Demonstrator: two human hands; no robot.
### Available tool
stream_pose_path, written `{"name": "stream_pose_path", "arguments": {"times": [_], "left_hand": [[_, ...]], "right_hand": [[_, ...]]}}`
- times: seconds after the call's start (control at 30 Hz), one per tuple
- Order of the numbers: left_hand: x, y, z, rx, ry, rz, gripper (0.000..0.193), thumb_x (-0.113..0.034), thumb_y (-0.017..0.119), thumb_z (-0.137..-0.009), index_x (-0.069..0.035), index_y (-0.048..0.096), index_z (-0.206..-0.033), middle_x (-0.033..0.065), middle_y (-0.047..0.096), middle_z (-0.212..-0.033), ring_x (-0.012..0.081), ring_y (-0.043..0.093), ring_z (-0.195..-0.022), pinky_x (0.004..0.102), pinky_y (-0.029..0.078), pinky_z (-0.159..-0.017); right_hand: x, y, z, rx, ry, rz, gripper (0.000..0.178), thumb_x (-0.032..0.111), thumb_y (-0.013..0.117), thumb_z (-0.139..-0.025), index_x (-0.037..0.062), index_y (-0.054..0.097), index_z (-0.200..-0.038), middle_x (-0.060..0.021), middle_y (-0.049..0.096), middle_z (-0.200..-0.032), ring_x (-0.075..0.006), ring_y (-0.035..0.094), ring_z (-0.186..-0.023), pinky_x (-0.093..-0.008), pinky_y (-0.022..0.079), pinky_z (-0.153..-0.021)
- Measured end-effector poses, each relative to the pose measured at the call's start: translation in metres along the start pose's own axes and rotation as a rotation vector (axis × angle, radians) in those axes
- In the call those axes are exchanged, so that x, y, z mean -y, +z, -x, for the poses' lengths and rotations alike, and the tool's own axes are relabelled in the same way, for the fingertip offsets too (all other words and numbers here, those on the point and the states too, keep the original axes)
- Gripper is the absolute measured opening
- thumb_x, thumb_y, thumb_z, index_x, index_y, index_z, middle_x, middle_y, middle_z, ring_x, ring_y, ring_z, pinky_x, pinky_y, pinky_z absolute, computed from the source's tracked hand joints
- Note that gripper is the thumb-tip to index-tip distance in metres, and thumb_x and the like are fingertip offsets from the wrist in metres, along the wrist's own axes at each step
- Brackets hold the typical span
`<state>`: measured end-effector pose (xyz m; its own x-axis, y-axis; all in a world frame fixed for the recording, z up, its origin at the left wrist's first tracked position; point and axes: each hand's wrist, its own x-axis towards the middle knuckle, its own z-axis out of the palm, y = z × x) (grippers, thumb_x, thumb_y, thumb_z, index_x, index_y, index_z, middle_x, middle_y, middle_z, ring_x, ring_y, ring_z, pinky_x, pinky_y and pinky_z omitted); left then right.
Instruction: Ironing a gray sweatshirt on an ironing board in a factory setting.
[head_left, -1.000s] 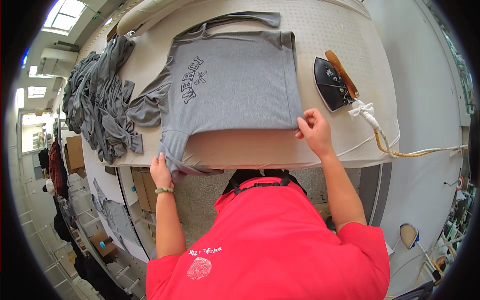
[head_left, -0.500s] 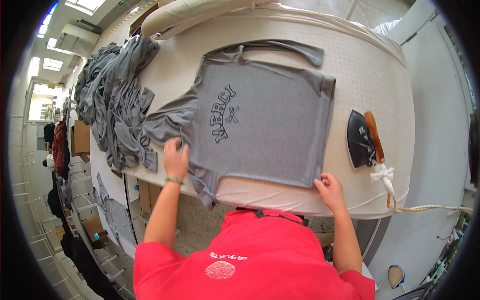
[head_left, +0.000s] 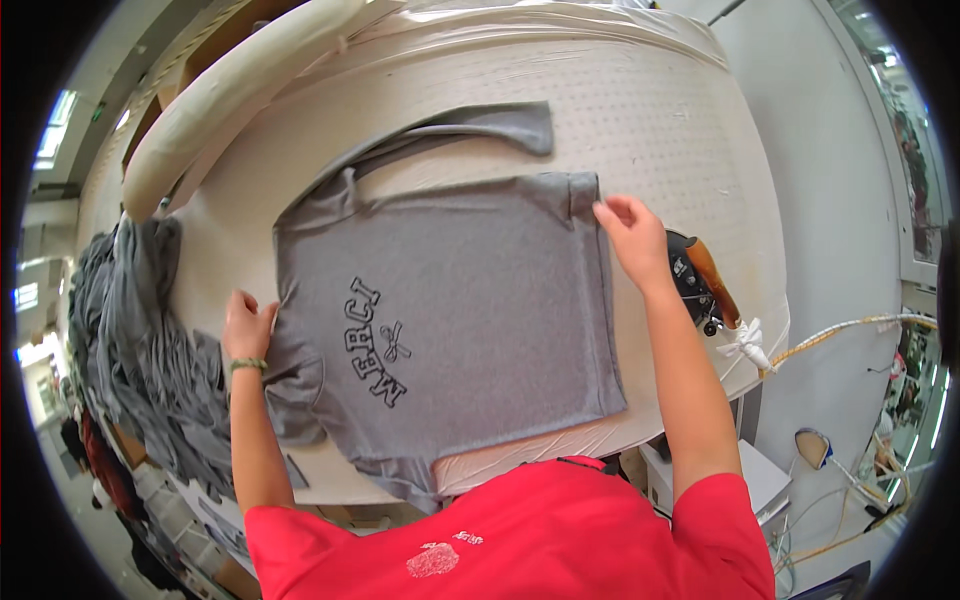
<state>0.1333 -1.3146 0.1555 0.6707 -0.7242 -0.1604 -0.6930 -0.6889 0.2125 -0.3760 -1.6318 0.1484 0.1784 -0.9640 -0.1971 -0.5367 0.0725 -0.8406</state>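
Observation:
A grey sweatshirt [head_left: 480,300] with dark outlined lettering on its chest lies spread flat, its hem toward my right. One long sleeve [head_left: 450,125] stretches along its far side, and a bunched part like a hood [head_left: 295,390] lies at the neck end. My left hand [head_left: 248,328] is at the edge of the neck end, fingers and thumb apart, the thumb close to the fabric. At the far corner of the hem, my right hand [head_left: 635,240] pinches the fabric between thumb and fingers.
A pale padded ironing table [head_left: 660,130] carries the garment. Behind my right forearm sits a black iron [head_left: 693,275] with a brown handle and a cord. Heaped grey garments [head_left: 140,340] lie at the left. A long padded arm [head_left: 230,100] crosses the far left.
My right hand has moved away from me, from the near hem corner to the far one. My left hand has shifted along the neck end. The view has turned and moved.

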Motion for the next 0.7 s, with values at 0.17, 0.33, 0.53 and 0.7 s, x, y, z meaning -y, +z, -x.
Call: {"name": "stream_pose_path", "arguments": {"times": [0.17, 0.33, 0.53, 0.7], "left_hand": [[-0.174, 0.022, -0.020, 0.029, 0.829, 0.314, 0.039, -0.012, 0.071, -0.093, -0.006, 0.064, -0.131, 0.0150, 0.065, -0.136, 0.0345, 0.060, -0.128, 0.0422, 0.049, -0.106], [-0.203, 0.055, -0.105, 0.038, 0.766, -0.039, 0.054, -0.034, 0.065, -0.100, -0.006, 0.057, -0.146, 0.0220, 0.058, -0.145, 0.0368, 0.051, -0.139, 0.0454, 0.041, -0.116], [-0.231, 0.059, -0.164, -0.307, 0.404, -0.027, 0.036, -0.032, 0.067, -0.098, -0.006, 0.070, -0.123, 0.0181, 0.070, -0.122, 0.0351, 0.066, -0.114, 0.0452, 0.052, -0.097], [-0.374, 0.096, -0.070, 0.042, 0.766, 0.609, 0.019, -0.021, 0.076, -0.094, -0.004, 0.076, -0.102, 0.0119, 0.074, -0.095, 0.0277, 0.072, -0.090, 0.0376, 0.056, -0.078]], "right_hand": [[0.024, 0.016, -0.059, 0.145, 0.523, -0.233, 0.032, 0.024, 0.082, -0.091, -0.0003, 0.073, -0.109, -0.0090, 0.076, -0.105, -0.0165, 0.070, -0.092, -0.0308, 0.055, -0.083], [0.024, 0.033, -0.067, 0.071, 0.559, -0.456, 0.027, 0.017, 0.084, -0.087, -0.0026, 0.074, -0.102, -0.0077, 0.075, -0.095, -0.0166, 0.069, -0.083, -0.0335, 0.055, -0.071], [-0.003, 0.042, -0.068, -0.027, 0.453, -0.618, 0.022, 0.009, 0.082, -0.088, -0.0042, 0.072, -0.102, -0.0075, 0.074, -0.093, -0.0145, 0.068, -0.082, -0.0313, 0.054, -0.069], [0.004, 0.037, -0.063, -0.029, 0.473, -0.634, 0.015, 0.013, 0.077, -0.093, 0.0028, 0.073, -0.103, -0.0012, 0.072, -0.088, -0.0108, 0.065, -0.072, -0.0284, 0.052, -0.065]]}}
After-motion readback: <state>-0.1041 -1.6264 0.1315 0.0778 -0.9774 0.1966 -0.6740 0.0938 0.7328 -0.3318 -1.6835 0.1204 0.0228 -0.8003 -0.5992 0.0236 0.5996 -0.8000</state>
